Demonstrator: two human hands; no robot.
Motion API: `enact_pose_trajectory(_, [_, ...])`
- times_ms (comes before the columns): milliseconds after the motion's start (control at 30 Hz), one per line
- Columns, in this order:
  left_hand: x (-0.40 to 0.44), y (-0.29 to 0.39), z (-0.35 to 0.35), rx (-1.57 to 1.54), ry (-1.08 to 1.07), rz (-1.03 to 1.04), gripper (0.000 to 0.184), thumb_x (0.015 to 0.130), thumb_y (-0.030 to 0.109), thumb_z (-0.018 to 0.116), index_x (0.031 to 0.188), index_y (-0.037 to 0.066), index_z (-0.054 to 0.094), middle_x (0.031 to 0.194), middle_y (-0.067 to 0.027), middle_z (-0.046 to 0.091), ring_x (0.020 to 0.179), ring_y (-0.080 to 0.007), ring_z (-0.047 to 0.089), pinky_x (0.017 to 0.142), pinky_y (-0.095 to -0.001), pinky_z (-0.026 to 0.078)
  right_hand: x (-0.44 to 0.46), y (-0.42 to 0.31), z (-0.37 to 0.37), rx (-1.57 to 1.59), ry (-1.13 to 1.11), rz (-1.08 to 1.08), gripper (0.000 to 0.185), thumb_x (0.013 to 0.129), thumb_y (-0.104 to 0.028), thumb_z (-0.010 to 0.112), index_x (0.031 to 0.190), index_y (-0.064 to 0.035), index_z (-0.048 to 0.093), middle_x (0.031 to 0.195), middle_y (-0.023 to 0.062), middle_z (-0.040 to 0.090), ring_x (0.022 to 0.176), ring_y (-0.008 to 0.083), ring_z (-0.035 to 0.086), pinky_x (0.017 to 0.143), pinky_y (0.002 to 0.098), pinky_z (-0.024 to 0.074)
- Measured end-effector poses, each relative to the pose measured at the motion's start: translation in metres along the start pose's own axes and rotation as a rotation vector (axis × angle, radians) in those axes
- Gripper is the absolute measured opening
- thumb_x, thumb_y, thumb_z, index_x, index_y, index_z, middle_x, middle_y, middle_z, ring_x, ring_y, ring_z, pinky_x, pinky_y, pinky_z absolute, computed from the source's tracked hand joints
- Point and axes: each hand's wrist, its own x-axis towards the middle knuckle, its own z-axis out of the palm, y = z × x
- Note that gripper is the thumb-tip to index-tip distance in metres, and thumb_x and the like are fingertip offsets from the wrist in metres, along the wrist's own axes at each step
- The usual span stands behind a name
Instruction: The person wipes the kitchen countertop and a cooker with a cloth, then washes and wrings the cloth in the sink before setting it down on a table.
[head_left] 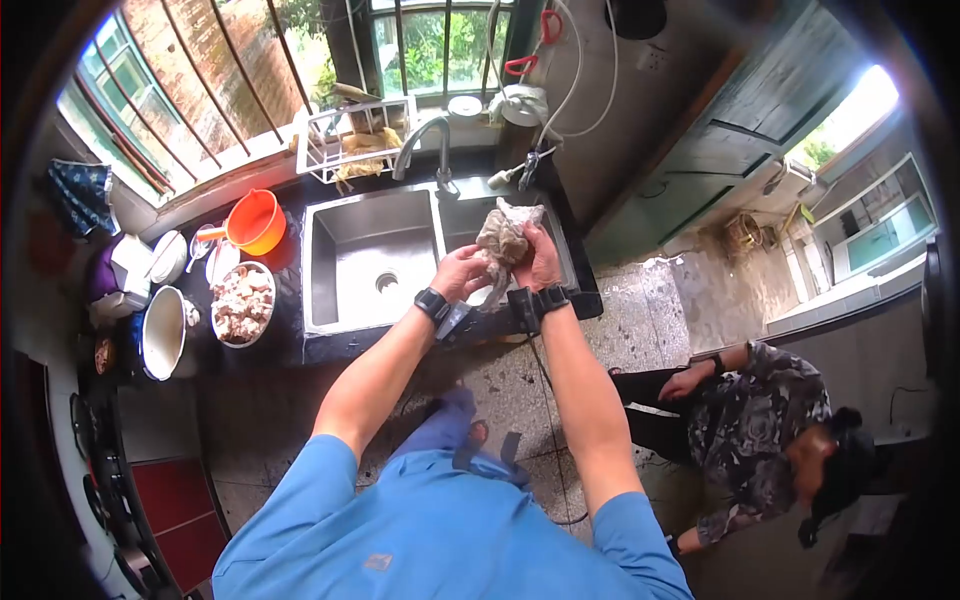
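Observation:
Both my hands are over the right basin (462, 218) of the steel double sink. Between them is a crumpled, wet-looking greyish-brown cloth (502, 238) with a paler, whitish part at its top. My left hand (463, 272) has its fingers closed on the cloth's lower left side. My right hand (538, 260) grips it from the right, thumb near the top. The curved faucet (425, 130) rises behind the basins, to the left of the cloth. Beside my hands lies the left basin (345, 235), with its drain showing.
On the counter at left are an orange pot (255, 222), a bowl of meat pieces (242, 304) and a white enamel basin (163, 333). A white wire rack (322, 145) stands by the window. Another person (765, 430) in patterned clothing is at the lower right.

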Motion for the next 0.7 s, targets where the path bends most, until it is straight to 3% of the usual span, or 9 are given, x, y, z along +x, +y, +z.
enact_pose_trajectory(67, [0.021,-0.002,-0.007,0.036,0.033,-0.025,0.049,0.085,0.004,0.064,0.131,0.002,0.048,0.102,-0.0076,0.064,0.087,-0.0162,0.065,0.082,-0.0384,0.058,0.019,-0.005,-0.025,-0.080,0.002,0.137,0.030,0.089,-0.017,0.060,0.116,-0.0071,0.054,0.109,0.0055,0.063,0.101,0.0209,0.062,0.087,0.0411,0.0526])
enact_pose_trajectory(200, [0.066,-0.016,-0.027,-0.069,0.039,-0.098,0.035,0.083,0.000,0.057,0.117,0.002,0.055,0.102,-0.0099,0.065,0.088,-0.0198,0.067,0.082,-0.0394,0.058,0.041,-0.018,-0.070,-0.371,0.117,0.222,0.026,0.091,-0.022,0.057,0.116,-0.0130,0.055,0.111,0.0018,0.061,0.108,0.0194,0.057,0.086,0.0538,0.0500])
enact_pose_trajectory(233, [0.074,-0.022,-0.028,-0.137,0.036,-0.116,0.031,0.083,0.003,0.054,0.114,0.004,0.055,0.104,-0.0107,0.064,0.091,-0.0216,0.066,0.081,-0.0394,0.057,0.042,-0.024,-0.074,-0.364,0.156,0.239,0.034,0.092,-0.023,0.053,0.123,-0.0089,0.052,0.122,0.0091,0.058,0.113,0.0261,0.056,0.091,0.0584,0.0476])
enact_pose_trajectory(333, [0.098,-0.035,-0.025,-0.108,-0.001,-0.146,0.032,0.085,0.009,0.052,0.117,0.007,0.055,0.107,-0.0099,0.063,0.097,-0.0225,0.064,0.082,-0.0404,0.055,0.054,-0.028,-0.097,-0.162,0.205,0.296,0.035,0.091,-0.023,0.053,0.123,-0.0099,0.052,0.123,0.0084,0.058,0.114,0.0266,0.054,0.093,0.0612,0.0449])
enact_pose_trajectory(367, [0.102,-0.038,-0.022,-0.029,0.031,-0.191,0.034,0.090,0.024,0.055,0.121,0.011,0.054,0.115,-0.0090,0.060,0.106,-0.0223,0.059,0.086,-0.0433,0.051,0.057,-0.026,-0.104,-0.119,0.190,0.301,0.034,0.090,-0.023,0.053,0.122,-0.0099,0.054,0.122,0.0084,0.059,0.114,0.0267,0.054,0.095,0.0600,0.0433])
enact_pose_trajectory(500, [0.114,-0.032,-0.001,0.037,0.020,-0.363,0.053,0.090,0.050,0.060,0.129,0.014,0.052,0.127,-0.0058,0.053,0.114,-0.0210,0.053,0.093,-0.0486,0.046,0.068,-0.015,-0.123,-0.183,0.226,0.341,0.027,0.090,-0.021,0.056,0.115,-0.0098,0.055,0.114,0.0062,0.061,0.110,0.0222,0.056,0.089,0.0559,0.0468])
enact_pose_trajectory(533, [0.124,-0.038,-0.003,0.025,0.031,-0.366,0.053,0.090,0.050,0.060,0.129,0.014,0.052,0.127,-0.0058,0.053,0.114,-0.0210,0.053,0.093,-0.0486,0.046,0.072,-0.016,-0.123,-0.186,0.227,0.358,0.027,0.090,-0.021,0.056,0.115,-0.0098,0.055,0.114,0.0062,0.061,0.110,0.0222,0.056,0.089,0.0559,0.0468])
enact_pose_trajectory(633, [0.140,-0.057,-0.017,0.051,0.089,-0.250,0.034,0.094,0.036,0.056,0.122,0.016,0.056,0.122,-0.0025,0.057,0.113,-0.0211,0.054,0.096,-0.0521,0.045,0.077,-0.017,-0.124,-0.273,0.174,0.316,0.019,0.090,-0.018,0.056,0.106,-0.0077,0.057,0.100,0.0042,0.064,0.094,0.0184,0.062,0.083,0.0373,0.0520])
enact_pose_trajectory(700, [0.136,-0.065,-0.031,-0.013,0.162,-0.201,0.031,0.095,0.033,0.054,0.121,0.016,0.056,0.121,-0.0018,0.057,0.114,-0.0208,0.053,0.097,-0.0525,0.044,0.076,-0.024,-0.126,-0.330,0.212,0.283,0.018,0.089,-0.018,0.056,0.103,-0.0070,0.057,0.097,0.0033,0.063,0.090,0.0166,0.062,0.079,0.0353,0.0522])
